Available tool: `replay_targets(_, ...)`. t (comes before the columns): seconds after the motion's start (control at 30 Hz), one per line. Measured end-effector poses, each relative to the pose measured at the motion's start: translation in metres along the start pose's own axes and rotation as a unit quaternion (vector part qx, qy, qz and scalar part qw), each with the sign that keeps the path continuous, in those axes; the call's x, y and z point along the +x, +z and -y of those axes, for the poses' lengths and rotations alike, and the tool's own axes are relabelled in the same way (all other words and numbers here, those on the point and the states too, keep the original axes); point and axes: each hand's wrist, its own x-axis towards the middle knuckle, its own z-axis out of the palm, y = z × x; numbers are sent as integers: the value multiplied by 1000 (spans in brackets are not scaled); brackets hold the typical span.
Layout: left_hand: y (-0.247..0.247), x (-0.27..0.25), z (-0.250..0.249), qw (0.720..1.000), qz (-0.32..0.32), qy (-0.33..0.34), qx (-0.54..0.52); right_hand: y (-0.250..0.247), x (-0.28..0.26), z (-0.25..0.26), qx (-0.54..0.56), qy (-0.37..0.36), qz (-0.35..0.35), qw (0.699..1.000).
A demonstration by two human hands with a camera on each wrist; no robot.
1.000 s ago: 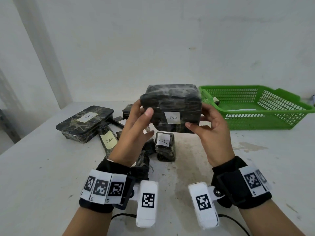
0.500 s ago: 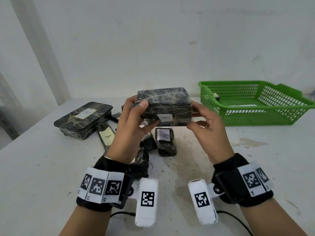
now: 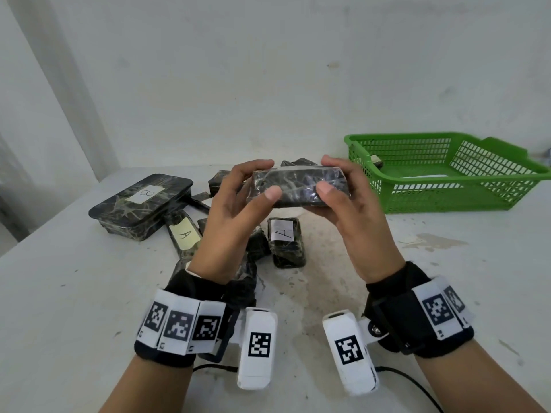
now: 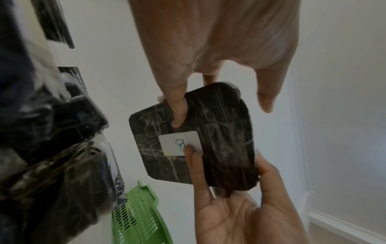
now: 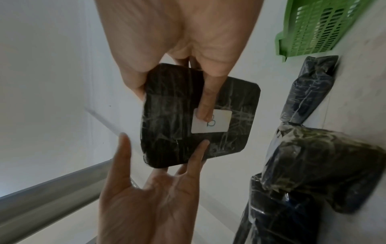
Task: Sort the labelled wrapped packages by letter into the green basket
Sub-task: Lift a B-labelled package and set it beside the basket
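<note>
**Package held over the pile**

Far left on the counter point(image 3: 74, 293): flat tin point(image 3: 140, 205), label B up. Just right of it, a slim packet point(image 3: 183, 234) marked A, then a heap of dark wrapped bundles partly hidden behind the left wrist. Left hand point(image 3: 229, 222) raised above the heap, fingers curled over the far top edge of the package point(image 3: 298, 189), thumb on its near face. Package clear of the counter, lengthwise between both hands, its white label point(image 4: 180, 142) facing down and bearing a letter that looks like B. Below it, a short block point(image 3: 284, 242) marked A. Right hand point(image 3: 354, 222) gripping the other end the same way, one fingertip on the label underneath. Far right, green basket point(image 3: 447, 201) on the counter, well apart from the package.
</note>
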Motion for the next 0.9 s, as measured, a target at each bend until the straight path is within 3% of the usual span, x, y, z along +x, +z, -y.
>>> replay_targets(0.17,0,1,2,999,-41,3,-7,-7,3,-6,-69,-44,-7,997)
replay_targets(0.27,1,1,1,999,-45,5,-10,-6,4,-3,-46,-20,-8,999)
replay_targets(0.57,4,-1,1,998,-53,4,-18,-6,3,-5,-41,-57,-40,997)
replay_targets(0.9,4,0,0,998,-55,-13,-17,-6,6,-2,8,-25,-62,998)
